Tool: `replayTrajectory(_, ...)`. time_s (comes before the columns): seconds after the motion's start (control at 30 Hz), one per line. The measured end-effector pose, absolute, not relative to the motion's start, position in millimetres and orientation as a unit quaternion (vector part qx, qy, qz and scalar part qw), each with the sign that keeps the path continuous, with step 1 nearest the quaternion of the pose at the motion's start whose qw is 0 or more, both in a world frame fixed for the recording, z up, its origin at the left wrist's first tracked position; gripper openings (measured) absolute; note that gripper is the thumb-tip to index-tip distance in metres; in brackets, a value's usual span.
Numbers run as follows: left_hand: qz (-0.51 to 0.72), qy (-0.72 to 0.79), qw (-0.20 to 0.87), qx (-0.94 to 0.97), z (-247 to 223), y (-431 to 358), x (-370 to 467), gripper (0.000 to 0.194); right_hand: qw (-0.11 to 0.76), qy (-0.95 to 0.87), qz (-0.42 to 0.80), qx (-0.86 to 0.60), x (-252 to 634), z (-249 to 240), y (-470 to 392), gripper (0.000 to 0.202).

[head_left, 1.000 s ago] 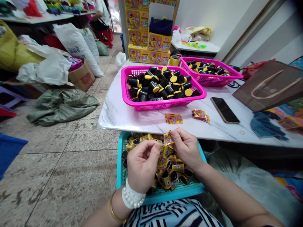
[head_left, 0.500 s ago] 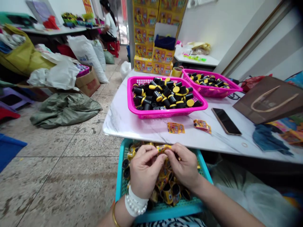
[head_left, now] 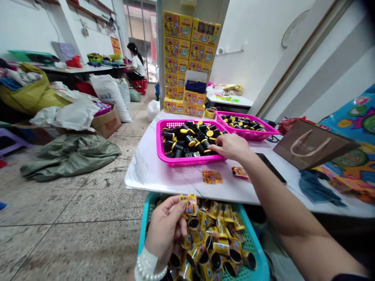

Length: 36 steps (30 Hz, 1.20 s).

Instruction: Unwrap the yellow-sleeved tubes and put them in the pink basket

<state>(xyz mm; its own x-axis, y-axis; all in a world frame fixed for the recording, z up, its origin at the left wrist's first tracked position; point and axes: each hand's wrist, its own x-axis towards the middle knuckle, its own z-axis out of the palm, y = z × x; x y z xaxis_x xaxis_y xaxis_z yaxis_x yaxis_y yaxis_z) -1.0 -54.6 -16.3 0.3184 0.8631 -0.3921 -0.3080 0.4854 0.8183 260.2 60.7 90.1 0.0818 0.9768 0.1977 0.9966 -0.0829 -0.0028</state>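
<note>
My left hand (head_left: 165, 228), wearing a white pearl bracelet, pinches a yellow printed label (head_left: 189, 203) between thumb and fingers. It is above the left side of a teal basket (head_left: 254, 234) holding many small dark cups wrapped in yellow printed film (head_left: 221, 248). My right hand (head_left: 233, 146) reaches over the right front rim of a pink basket (head_left: 187, 160). Its thumb and fingers close at a black canister (head_left: 206, 144) among many others with yellow caps; the fingertips' grip is partly hidden.
On the white table (head_left: 164, 175) lie two piles of flat labels (head_left: 212, 177) and a dark phone (head_left: 271, 168), partly behind my forearm. Another pink basket (head_left: 249, 134), a brown paper bag (head_left: 313, 144) and stacked yellow boxes (head_left: 177, 66) stand farther back. A person (head_left: 137, 64) sits in the distance.
Both hands were together over the teal basket at a yellow printed piece. My right hand has moved up and forward to the pink basket; the left has lowered, holding a label. The view has tilted up.
</note>
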Motion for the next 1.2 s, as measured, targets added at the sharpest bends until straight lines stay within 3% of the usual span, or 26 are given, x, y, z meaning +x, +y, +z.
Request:
replayTrajectory(0.1,0.39,0.425,0.756,0.308,-7.2,-49.4,-3.3,0.048,-0.057,-0.717,0.005,-0.695,271.1,101.8,84.9,0.029)
replayTrajectory(0.2,0.404,0.424,0.76,0.28,-2.7,-41.6,-6.8,0.043,-0.039,-0.75,0.0,-0.66,269.6,100.5,83.2,0.012)
replayTrajectory(0.33,0.416,0.409,0.779,0.23,-6.3,-32.8,-11.4,0.039,-0.002,-0.759,0.001,-0.651,278.5,93.3,74.9,0.008)
replayTrajectory(0.4,0.422,0.398,0.788,0.208,-9.2,-30.8,-11.8,0.039,0.053,-0.753,0.008,-0.655,290.1,89.0,76.7,0.009)
replayTrajectory(0.57,0.432,0.38,0.798,0.179,-10.5,-30.2,-7.3,0.036,0.288,-0.739,0.12,-0.597,301.5,86.5,67.3,0.015)
replayTrajectory(0.8,0.411,0.35,0.827,0.156,-8.3,-30.3,3.1,0.031,0.537,-0.618,0.298,-0.491,238.0,71.9,-33.4,0.035)
replayTrajectory(1.07,0.387,0.301,0.863,0.123,-8.2,-34.4,12.4,0.028,0.542,-0.585,0.384,-0.465,197.7,21.9,-71.4,0.029)
replayTrajectory(1.2,0.392,0.293,0.863,0.121,-7.3,-37.2,13.1,0.027,0.498,-0.645,0.278,-0.508,199.3,26.6,-72.3,0.028)
